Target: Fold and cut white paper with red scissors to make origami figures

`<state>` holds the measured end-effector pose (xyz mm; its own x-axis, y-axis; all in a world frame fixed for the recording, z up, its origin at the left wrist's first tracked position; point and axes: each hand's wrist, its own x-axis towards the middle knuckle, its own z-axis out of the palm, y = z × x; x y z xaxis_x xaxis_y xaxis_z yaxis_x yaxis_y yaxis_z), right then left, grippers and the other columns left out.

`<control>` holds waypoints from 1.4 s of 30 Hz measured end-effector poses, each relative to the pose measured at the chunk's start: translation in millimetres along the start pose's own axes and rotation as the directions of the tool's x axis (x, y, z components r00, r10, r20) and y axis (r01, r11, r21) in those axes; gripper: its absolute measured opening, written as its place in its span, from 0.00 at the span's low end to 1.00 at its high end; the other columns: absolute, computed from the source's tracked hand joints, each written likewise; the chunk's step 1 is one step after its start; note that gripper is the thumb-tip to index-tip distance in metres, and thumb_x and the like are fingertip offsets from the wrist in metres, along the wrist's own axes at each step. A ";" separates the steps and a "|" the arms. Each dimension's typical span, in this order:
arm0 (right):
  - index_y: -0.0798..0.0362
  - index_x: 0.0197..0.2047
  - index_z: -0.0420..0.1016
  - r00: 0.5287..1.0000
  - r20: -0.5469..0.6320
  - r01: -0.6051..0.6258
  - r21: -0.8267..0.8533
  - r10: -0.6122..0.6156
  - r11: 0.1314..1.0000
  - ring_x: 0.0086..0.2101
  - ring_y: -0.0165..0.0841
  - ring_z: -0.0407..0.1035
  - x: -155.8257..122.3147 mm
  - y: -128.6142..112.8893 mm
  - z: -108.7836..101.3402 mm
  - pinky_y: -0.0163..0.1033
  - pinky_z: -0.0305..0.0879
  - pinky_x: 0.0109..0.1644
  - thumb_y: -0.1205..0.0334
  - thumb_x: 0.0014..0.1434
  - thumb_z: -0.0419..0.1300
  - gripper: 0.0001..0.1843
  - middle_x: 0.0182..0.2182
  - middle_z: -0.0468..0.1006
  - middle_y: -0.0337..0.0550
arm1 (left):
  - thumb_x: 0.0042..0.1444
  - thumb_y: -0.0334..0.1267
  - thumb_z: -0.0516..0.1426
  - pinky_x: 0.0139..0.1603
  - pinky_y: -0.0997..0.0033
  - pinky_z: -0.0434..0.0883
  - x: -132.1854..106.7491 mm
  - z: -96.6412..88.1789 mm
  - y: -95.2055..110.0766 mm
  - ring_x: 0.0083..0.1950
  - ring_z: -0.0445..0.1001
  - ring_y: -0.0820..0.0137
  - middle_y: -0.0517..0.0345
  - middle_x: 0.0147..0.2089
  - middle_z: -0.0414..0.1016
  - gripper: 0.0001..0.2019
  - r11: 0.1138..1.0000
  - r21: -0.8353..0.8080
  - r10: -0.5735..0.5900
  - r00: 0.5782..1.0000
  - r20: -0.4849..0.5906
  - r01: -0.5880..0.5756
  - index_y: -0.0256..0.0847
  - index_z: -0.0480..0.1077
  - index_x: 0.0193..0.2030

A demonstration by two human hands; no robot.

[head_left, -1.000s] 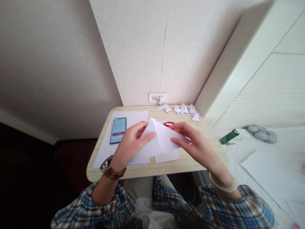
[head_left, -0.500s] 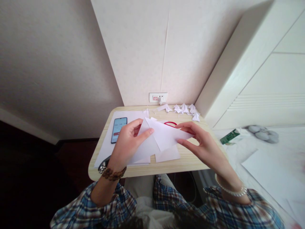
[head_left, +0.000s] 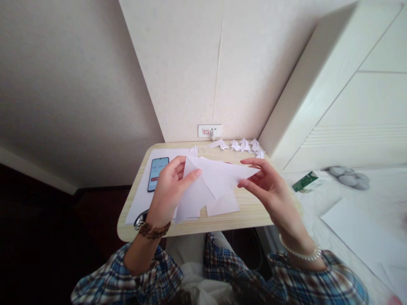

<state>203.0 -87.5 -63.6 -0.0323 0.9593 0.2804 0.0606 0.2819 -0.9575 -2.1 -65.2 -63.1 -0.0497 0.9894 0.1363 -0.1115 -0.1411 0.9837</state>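
Observation:
My left hand (head_left: pixel 170 184) pinches a folded sheet of white paper (head_left: pixel 219 173) by its left part, thumb on top and fingers behind. The sheet is held above the table, with one flap folded across it and a pointed corner towards the right. Around that corner is my right hand (head_left: pixel 265 180), its thumb and index finger spread apart. The thumb tip is at the paper's lower edge; whether it touches is unclear. Beneath lies another white paper piece (head_left: pixel 224 204). A red object (head_left: pixel 228 162) is mostly hidden behind the held sheet.
On the small wooden table (head_left: pixel 254 212) lie white sheets (head_left: pixel 140 203), a phone (head_left: pixel 157 173), a dark shiny object (head_left: pixel 140 221) by my left wrist, and several folded paper shapes (head_left: pixel 244 145) at the back. A wall socket (head_left: pixel 210 130) holds a plug. At right is a green-and-white carton (head_left: pixel 305 182).
The right thumb and index finger have spread wider around the paper's corner. The sheet has shifted slightly left and turned a little, hiding more of the red object.

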 end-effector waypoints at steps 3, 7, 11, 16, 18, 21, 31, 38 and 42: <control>0.47 0.46 0.70 0.999 0.017 -0.029 -0.019 0.029 0.999 0.30 0.26 0.70 -1.9 -2.2 2.7 0.32 0.68 0.33 0.64 0.55 0.64 0.14 0.40 0.77 0.36 | 0.47 0.34 0.64 0.42 0.73 0.71 0.9 0.9 -3.4 0.41 0.76 0.68 0.59 0.36 0.79 0.09 1.000 -0.003 -0.003 1.000 0.018 0.003 0.40 0.71 0.35; 0.47 0.42 0.73 0.996 0.051 -0.065 -0.027 0.067 0.997 0.31 0.26 0.69 -5.2 -6.0 4.1 0.32 0.66 0.34 0.61 0.57 0.63 0.09 0.44 0.76 0.37 | 0.52 0.36 0.62 0.45 0.72 0.69 1.7 -0.8 -8.7 0.43 0.76 0.67 0.59 0.38 0.79 0.05 1.000 -0.022 0.007 0.998 0.063 -0.006 0.41 0.72 0.36; 0.48 0.37 0.73 0.990 0.138 -0.027 -0.042 0.033 0.999 0.34 0.29 0.70 -6.5 -6.6 3.2 0.32 0.65 0.36 0.61 0.57 0.63 0.03 0.37 0.76 0.36 | 0.53 0.36 0.61 0.48 0.72 0.68 2.2 -2.2 -10.6 0.45 0.75 0.68 0.59 0.39 0.79 0.03 0.999 -0.051 0.013 0.994 0.104 -0.008 0.41 0.71 0.35; 0.49 0.37 0.73 0.989 0.149 0.039 -0.094 -0.025 0.995 0.37 0.32 0.71 -5.5 -1.4 3.9 0.35 0.66 0.36 0.61 0.59 0.61 0.03 0.35 0.77 0.38 | 0.54 0.35 0.60 0.49 0.71 0.66 3.0 -0.5 -9.7 0.46 0.74 0.67 0.59 0.39 0.78 0.03 0.998 -0.066 0.020 0.995 0.100 -0.014 0.41 0.70 0.35; 0.49 0.37 0.74 0.990 0.137 0.063 -0.134 -0.044 0.989 0.36 0.32 0.71 -5.1 0.9 4.8 0.36 0.66 0.36 0.60 0.59 0.61 0.03 0.34 0.77 0.39 | 0.54 0.36 0.60 0.49 0.71 0.66 2.9 0.4 -9.6 0.47 0.74 0.66 0.59 0.40 0.78 0.03 0.998 -0.066 0.019 0.995 0.096 -0.012 0.41 0.70 0.34; 0.50 0.36 0.74 0.987 0.143 0.096 -0.179 -0.071 0.979 0.32 0.32 0.71 -4.3 3.1 5.3 0.36 0.66 0.34 0.60 0.59 0.60 0.04 0.30 0.77 0.38 | 0.54 0.36 0.60 0.47 0.70 0.66 2.0 1.2 -9.8 0.47 0.74 0.66 0.58 0.41 0.78 0.03 0.998 -0.060 0.012 0.995 0.096 -0.007 0.41 0.70 0.35; 0.51 0.34 0.74 0.995 0.093 0.056 -0.186 -0.039 0.981 0.28 0.31 0.72 -1.1 4.0 3.7 0.36 0.67 0.34 0.59 0.59 0.60 0.05 0.25 0.75 0.36 | 0.55 0.37 0.59 0.53 0.67 0.66 1.7 4.2 -10.9 0.49 0.74 0.65 0.56 0.44 0.78 0.08 1.000 -0.028 0.008 0.999 0.050 -0.007 0.40 0.69 0.42; 0.52 0.27 0.73 0.999 0.009 0.044 -0.137 -0.044 0.990 0.28 0.32 0.72 0.1 2.8 7.3 0.38 0.68 0.34 0.60 0.59 0.59 0.09 0.23 0.76 0.39 | 0.52 0.36 0.61 0.51 0.69 0.66 4.9 2.4 -19.9 0.48 0.70 0.67 0.58 0.42 0.73 0.08 0.996 0.084 0.016 1.000 -0.017 -0.015 0.42 0.70 0.40; 0.52 0.33 0.75 0.993 -0.012 0.112 -0.160 -0.116 0.981 0.28 0.32 0.74 -2.7 3.0 14.2 0.39 0.70 0.36 0.63 0.60 0.58 0.05 0.26 0.78 0.40 | 0.51 0.37 0.62 0.51 0.69 0.66 5.1 1.6 -28.0 0.51 0.67 0.66 0.57 0.48 0.71 0.10 0.994 0.106 -0.003 0.999 -0.046 0.007 0.44 0.72 0.42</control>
<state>189.1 -89.4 -68.2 -0.0270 0.9203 0.3903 0.2154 0.3866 -0.8967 2.3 -56.1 -89.7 -0.0950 0.9872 0.1283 -0.0065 -0.1295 0.9916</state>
